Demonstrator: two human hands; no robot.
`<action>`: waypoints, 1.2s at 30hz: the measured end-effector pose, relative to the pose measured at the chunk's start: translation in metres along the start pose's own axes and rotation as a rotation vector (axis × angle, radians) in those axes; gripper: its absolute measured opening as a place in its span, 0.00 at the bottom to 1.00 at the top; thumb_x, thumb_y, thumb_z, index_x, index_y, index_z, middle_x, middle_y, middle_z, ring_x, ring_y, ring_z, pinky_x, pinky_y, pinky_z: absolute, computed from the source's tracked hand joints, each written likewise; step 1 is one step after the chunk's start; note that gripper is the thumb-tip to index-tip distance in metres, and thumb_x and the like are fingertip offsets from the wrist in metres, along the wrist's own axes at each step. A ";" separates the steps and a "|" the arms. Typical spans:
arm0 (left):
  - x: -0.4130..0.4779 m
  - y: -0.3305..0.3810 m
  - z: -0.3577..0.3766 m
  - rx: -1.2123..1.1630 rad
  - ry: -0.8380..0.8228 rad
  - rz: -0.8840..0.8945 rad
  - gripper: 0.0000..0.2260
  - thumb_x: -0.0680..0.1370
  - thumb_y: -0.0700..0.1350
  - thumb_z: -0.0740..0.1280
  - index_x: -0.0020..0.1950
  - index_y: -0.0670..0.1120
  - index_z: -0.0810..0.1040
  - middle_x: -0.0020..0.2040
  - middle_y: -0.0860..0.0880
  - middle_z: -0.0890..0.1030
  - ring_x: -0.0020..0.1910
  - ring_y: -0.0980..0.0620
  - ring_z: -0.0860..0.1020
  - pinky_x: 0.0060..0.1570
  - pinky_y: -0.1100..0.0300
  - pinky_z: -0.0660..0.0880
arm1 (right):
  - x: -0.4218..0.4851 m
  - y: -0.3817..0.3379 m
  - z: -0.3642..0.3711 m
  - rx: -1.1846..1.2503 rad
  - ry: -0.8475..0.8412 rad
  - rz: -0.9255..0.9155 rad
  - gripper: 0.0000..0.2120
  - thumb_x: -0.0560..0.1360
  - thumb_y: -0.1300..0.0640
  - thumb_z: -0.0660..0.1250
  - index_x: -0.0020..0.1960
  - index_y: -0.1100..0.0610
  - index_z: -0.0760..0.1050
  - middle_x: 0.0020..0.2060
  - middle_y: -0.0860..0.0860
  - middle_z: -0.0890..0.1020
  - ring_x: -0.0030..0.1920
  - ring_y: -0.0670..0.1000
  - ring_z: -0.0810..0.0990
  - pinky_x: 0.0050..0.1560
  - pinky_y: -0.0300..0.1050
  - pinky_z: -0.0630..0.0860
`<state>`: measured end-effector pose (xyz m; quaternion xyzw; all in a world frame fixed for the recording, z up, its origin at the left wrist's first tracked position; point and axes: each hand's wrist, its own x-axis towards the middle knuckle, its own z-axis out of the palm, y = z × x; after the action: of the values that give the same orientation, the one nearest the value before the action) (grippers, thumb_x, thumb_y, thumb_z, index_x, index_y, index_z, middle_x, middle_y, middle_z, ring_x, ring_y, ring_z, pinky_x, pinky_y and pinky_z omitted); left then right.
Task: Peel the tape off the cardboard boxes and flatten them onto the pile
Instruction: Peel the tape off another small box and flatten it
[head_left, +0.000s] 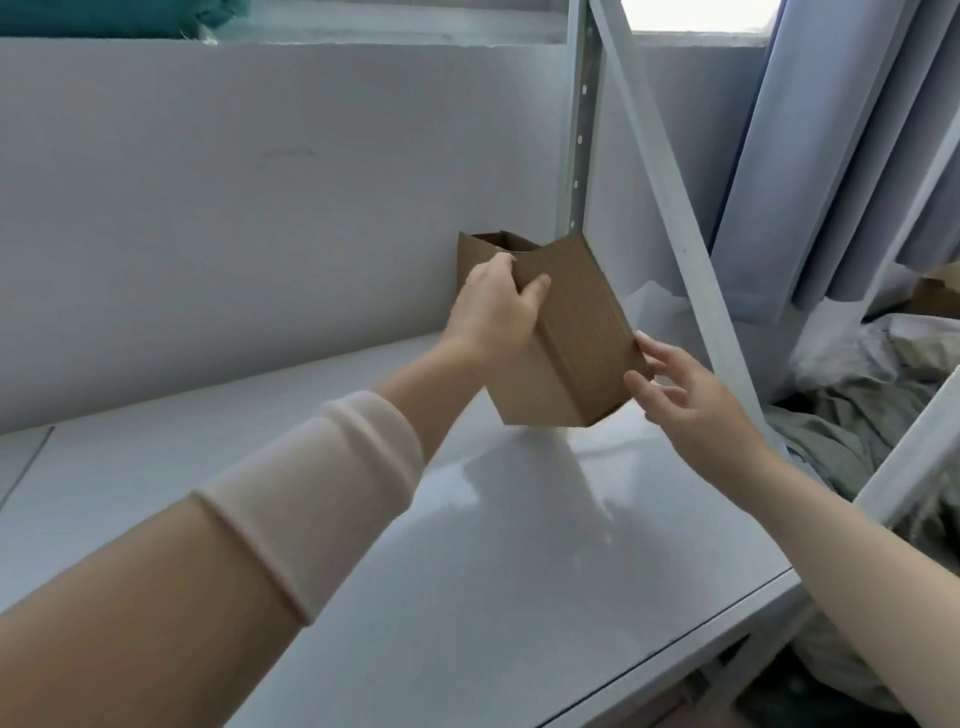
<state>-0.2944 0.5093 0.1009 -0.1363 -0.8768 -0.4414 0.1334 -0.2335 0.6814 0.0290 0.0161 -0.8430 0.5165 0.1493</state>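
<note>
A small brown cardboard box (571, 343) is held tilted above the white shelf surface (467, 545), its open end pointing up and away. My left hand (493, 312) grips its upper left wall, fingers over the rim and thumb on the outer face. My right hand (685, 389) is at the box's lower right corner with straight, spread fingers; its fingertips touch the edge. No tape is visible on the faces turned to me.
A white back panel (234, 208) rises behind the shelf. A grey metal shelf post (579, 130) and a diagonal brace (675, 208) stand right of the box. Grey curtains (831, 156) hang at right above crumpled cloth (857, 415) and another cardboard piece (935, 296).
</note>
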 end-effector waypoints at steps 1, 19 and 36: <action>-0.009 0.003 -0.014 -0.080 0.012 -0.027 0.14 0.81 0.48 0.58 0.59 0.39 0.72 0.58 0.41 0.77 0.58 0.43 0.75 0.61 0.48 0.70 | -0.009 -0.012 0.001 0.057 -0.016 -0.037 0.20 0.76 0.50 0.62 0.67 0.41 0.65 0.56 0.40 0.75 0.58 0.49 0.77 0.61 0.50 0.73; -0.245 -0.058 -0.301 -0.386 0.946 -0.327 0.15 0.81 0.47 0.54 0.34 0.50 0.63 0.29 0.53 0.60 0.27 0.56 0.61 0.32 0.61 0.61 | -0.185 -0.246 0.209 0.254 -0.311 -0.511 0.05 0.68 0.60 0.73 0.41 0.51 0.80 0.47 0.44 0.81 0.44 0.40 0.80 0.41 0.29 0.76; -0.388 -0.199 -0.442 -0.223 1.149 -0.658 0.13 0.81 0.48 0.52 0.38 0.48 0.67 0.35 0.51 0.69 0.37 0.51 0.68 0.46 0.54 0.65 | -0.278 -0.323 0.404 0.011 -0.602 -0.798 0.03 0.75 0.62 0.64 0.43 0.61 0.75 0.45 0.50 0.70 0.35 0.39 0.68 0.44 0.23 0.65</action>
<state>0.0446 -0.0100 0.0708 0.3817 -0.6116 -0.5495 0.4223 -0.0040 0.1416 0.0633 0.4865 -0.7740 0.3961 0.0854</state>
